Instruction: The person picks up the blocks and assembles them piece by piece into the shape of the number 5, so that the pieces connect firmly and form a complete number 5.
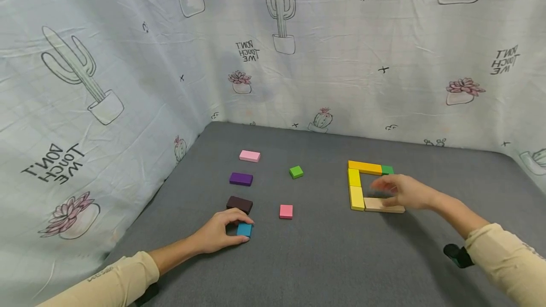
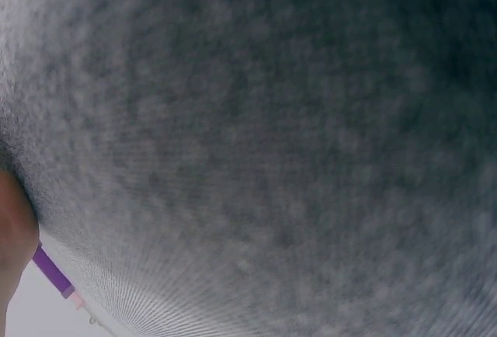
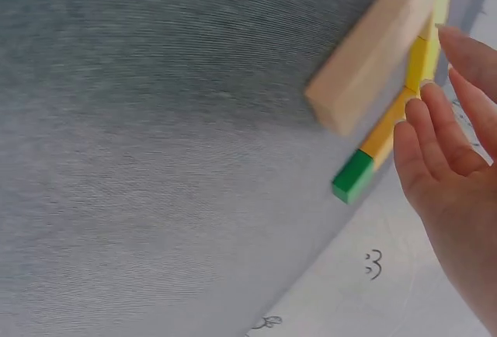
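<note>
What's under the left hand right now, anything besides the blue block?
The left hand pinches a small blue block lying flat on the grey mat. Just behind its fingers lies the dark brown block. Whatever the palm covers cannot be seen; the wrist view shows only mat.

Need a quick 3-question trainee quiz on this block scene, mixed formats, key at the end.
1. True or false: the left hand grips the blue block.
2. Multiple choice: which block closes the near side of the open frame by the right hand? A) the pale wooden block B) a purple block C) a pink block
3. Fill in: the small green block at the far end of the frame touches the ____ block.

Key:
1. True; its fingers curl round the block on the grey mat.
2. A
3. Orange
</note>
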`<action>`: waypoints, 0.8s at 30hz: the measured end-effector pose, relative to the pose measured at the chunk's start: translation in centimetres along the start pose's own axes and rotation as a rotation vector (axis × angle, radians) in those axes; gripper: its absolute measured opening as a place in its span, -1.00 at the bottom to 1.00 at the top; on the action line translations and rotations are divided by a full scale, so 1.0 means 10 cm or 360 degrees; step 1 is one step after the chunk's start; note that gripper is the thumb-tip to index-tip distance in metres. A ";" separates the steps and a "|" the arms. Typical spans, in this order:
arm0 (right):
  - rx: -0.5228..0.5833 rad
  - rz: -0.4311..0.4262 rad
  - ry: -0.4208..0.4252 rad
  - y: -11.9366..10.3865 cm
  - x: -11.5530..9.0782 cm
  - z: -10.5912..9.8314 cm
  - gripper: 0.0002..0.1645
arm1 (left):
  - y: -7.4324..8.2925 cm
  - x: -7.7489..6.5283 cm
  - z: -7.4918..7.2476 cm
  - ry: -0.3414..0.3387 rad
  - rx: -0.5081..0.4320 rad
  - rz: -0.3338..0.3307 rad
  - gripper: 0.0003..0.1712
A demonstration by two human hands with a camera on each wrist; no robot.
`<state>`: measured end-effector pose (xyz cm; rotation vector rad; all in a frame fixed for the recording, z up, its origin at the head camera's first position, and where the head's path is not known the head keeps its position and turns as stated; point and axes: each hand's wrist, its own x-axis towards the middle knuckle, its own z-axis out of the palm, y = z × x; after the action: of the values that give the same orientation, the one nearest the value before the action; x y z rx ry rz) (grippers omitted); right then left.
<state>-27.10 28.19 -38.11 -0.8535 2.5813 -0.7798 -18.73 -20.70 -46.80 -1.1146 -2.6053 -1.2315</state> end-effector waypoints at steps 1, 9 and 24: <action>0.0006 0.0001 0.0013 -0.01 0.01 -0.02 -0.46 | 0.00 0.00 0.00 0.0001 0.0000 0.0007 -0.66; 0.0113 -0.0034 0.0122 -0.06 0.19 -0.02 -0.44 | -0.01 0.00 0.00 0.0005 -0.0006 0.0021 -0.66; 0.0167 -0.0213 0.0255 -0.36 0.78 0.16 -0.53 | 0.01 0.00 0.00 -0.0008 0.0005 -0.0019 -0.65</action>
<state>-30.79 20.27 -38.22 -0.9757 2.6126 -1.0526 -18.68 -20.67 -46.68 -1.1049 -2.6203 -1.2279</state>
